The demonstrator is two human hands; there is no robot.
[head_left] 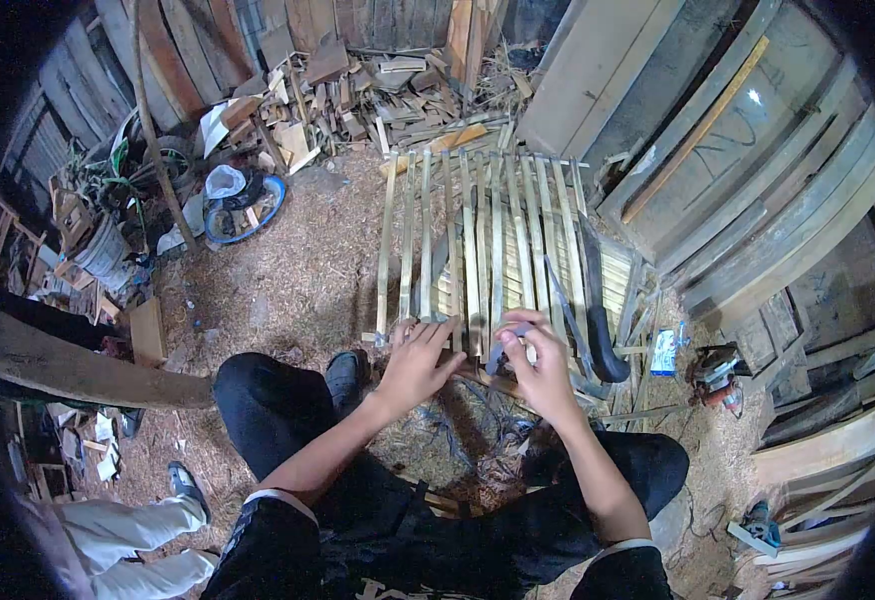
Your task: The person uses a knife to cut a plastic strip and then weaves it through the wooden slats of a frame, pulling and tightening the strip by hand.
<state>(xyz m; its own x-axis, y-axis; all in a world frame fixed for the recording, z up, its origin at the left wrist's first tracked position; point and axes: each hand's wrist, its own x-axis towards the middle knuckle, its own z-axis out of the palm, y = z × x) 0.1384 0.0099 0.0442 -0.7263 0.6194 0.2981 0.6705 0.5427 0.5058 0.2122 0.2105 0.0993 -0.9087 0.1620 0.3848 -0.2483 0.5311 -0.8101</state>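
Note:
A row of narrow pale wooden slats lies side by side in front of me, running away from my knees. My left hand rests flat on their near ends, fingers stretched out and holding nothing. Just to its right, my right hand is closed around a folded grey sheet that looks like sandpaper, pressed against the slat ends. The fingers partly hide the sheet. Beside the slats on the right, a dark curved bar reaches down to a rounded end.
Offcuts are heaped at the back wall. A blue basin sits back left. Large boards lean on the right, near a power tool. Another person's legs show lower left, below a thick beam.

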